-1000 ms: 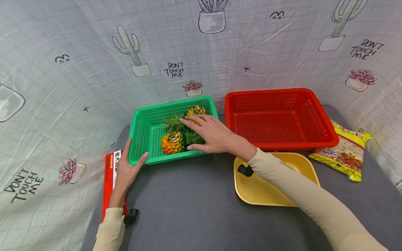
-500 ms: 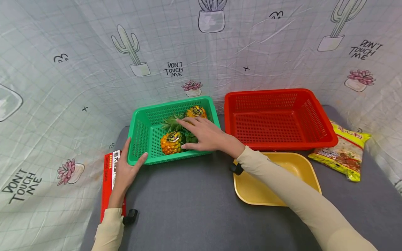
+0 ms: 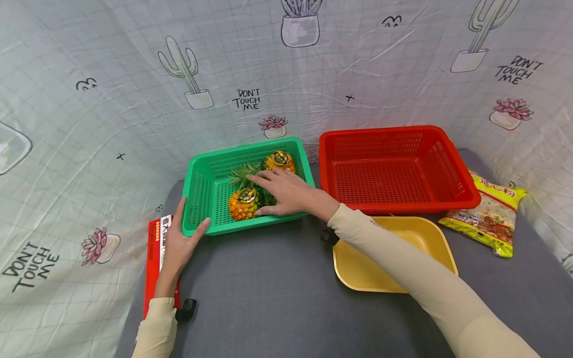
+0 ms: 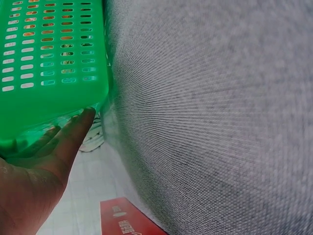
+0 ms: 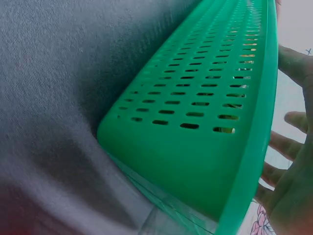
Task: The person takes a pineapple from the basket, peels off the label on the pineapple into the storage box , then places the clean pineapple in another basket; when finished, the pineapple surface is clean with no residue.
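A green perforated plastic basket point(image 3: 210, 231) holds two pineapples, the front pineapple point(image 3: 243, 205) and the back pineapple point(image 3: 278, 160), each with a dark and gold label. My left hand point(image 3: 180, 243) touches the basket's front left corner, thumb at the front rim and fingers along the left side. In the left wrist view those straight fingers point(image 4: 78, 129) lie against the basket wall. My right hand point(image 3: 291, 194) is over the pineapples, fingers spread and relaxed, covering part of the leaves. In the right wrist view its fingers show above the basket's rim.
A red basket point(image 3: 403, 206) stands right of the green one. A yellow tray point(image 3: 371, 283) sits before it, partly under my right forearm. A noodle packet point(image 3: 488, 219) lies at the far right. A red tomato sauce box point(image 3: 153, 263) is beside my left forearm. A printed curtain point(image 3: 313, 79) hangs behind.
My right hand has shifted slightly left over the pineapples inside the basket. My left hand stays at the corner, and the basket and pineapples hold their places.
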{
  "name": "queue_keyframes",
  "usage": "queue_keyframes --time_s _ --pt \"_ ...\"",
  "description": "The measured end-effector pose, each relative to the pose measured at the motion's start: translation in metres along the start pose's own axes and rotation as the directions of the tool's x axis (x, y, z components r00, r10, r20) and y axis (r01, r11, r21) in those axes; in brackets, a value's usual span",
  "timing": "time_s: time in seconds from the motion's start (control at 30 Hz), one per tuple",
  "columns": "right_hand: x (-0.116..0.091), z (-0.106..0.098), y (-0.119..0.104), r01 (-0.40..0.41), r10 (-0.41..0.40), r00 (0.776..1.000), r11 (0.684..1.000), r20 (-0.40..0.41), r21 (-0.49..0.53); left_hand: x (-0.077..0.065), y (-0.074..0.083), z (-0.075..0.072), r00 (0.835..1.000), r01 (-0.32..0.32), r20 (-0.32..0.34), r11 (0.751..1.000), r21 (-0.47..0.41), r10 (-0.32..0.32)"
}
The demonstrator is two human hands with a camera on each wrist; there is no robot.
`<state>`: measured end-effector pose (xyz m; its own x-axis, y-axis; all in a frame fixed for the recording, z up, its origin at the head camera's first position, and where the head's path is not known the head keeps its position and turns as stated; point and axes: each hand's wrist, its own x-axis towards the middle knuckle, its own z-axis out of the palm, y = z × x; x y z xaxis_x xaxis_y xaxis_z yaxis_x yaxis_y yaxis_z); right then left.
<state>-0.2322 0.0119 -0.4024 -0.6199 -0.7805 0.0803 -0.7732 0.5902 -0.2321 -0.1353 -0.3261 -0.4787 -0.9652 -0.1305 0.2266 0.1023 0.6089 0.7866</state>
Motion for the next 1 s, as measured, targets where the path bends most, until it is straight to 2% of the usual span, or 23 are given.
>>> queue_keyframes --time_s 0.4,0.77,1.0 --pt "0.019 -0.012 -0.002 0.012 -0.016 0.989 1.000 0.149 0.029 -0.002 0.001 0.001 1.000 -0.006 -0.006 1.000 -0.022 0.006" --pt "0.038 -0.016 -0.006 0.046 -0.045 0.971 0.999 0.234 0.002 0.000 0.000 0.002 1.000 0.020 -0.001 1.000 -0.016 -0.020" --pt "0.053 -0.024 -0.012 0.048 -0.049 0.954 0.999 0.294 0.013 0.000 0.002 0.000 1.000 0.004 -0.001 0.999 -0.040 -0.004"
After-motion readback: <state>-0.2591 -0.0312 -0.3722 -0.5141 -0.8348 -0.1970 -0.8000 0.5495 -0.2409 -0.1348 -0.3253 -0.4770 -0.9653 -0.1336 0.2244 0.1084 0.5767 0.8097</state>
